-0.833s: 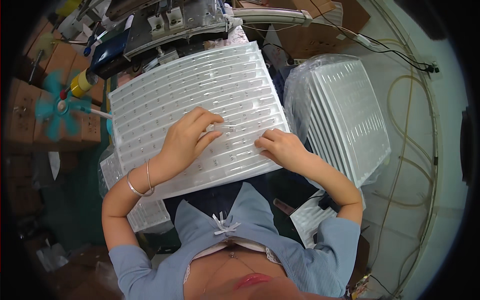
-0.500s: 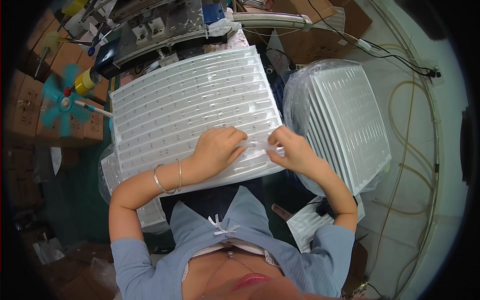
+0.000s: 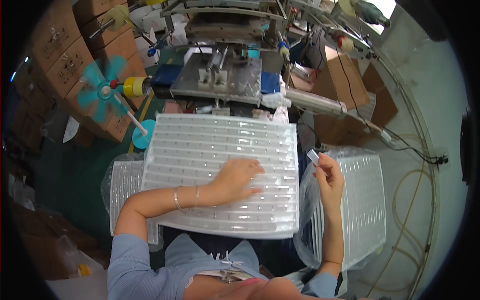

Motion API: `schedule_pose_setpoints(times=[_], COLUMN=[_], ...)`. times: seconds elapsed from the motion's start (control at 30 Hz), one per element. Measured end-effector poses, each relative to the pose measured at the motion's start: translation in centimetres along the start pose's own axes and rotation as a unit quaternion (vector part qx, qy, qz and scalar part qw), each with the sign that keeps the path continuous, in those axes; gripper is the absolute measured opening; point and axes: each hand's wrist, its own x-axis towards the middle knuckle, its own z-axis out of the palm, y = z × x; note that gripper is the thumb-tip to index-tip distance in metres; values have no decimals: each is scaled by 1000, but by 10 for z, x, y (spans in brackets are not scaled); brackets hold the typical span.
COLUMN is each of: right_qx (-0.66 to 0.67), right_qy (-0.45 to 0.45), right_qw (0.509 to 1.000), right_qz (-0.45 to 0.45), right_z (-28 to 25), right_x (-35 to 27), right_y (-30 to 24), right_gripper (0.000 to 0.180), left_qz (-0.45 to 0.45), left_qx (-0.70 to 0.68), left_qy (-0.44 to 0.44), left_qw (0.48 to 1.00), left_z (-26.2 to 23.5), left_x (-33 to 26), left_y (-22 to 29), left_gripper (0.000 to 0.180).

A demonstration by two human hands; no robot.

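A large white plastic tray (image 3: 220,231) lies in front of me, its long ridged rows filled with small, clear-looking pieces. Over its middle is my left hand (image 3: 237,180), fingers apart and slightly smeared by motion; nothing shows in it. Whether it touches the tray I cannot tell. My right hand (image 3: 330,180) is raised beyond the tray's right edge. Between its thumb and fingertips it pinches a small pale, translucent rectangular piece (image 3: 313,157).
Right of me stands a stack of similar trays (image 3: 365,200) in clear plastic wrap. Another tray (image 3: 125,185) lies lower left. Behind are a metal machine fixture (image 3: 225,75) and an open cardboard box (image 3: 345,85). A teal fan (image 3: 105,92) and carton stacks (image 3: 67,65) stand left.
My right hand has lifted off the tray and moved right with a small piece. My left hand's fingers have spread. The view has tilted up, showing more of the machine.
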Motion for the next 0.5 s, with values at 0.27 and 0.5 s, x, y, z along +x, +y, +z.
schedule_pose_setpoints(times=[0.27, 0.5], right_qx=[-78, -125], right_qy=[-6, 12], right_qw=[987, 943], right_qz=[-139, -307], right_z=[89, 191], right_x=[107, 190], right_y=[-7, -31], right_gripper=[24, 21], left_qz=[-68, 10], left_qx=[273, 280], left_qy=[322, 308], left_qw=[904, 909], left_z=[-94, -106], left_x=[127, 126], left_y=[-132, -148], left_gripper=[35, 31])
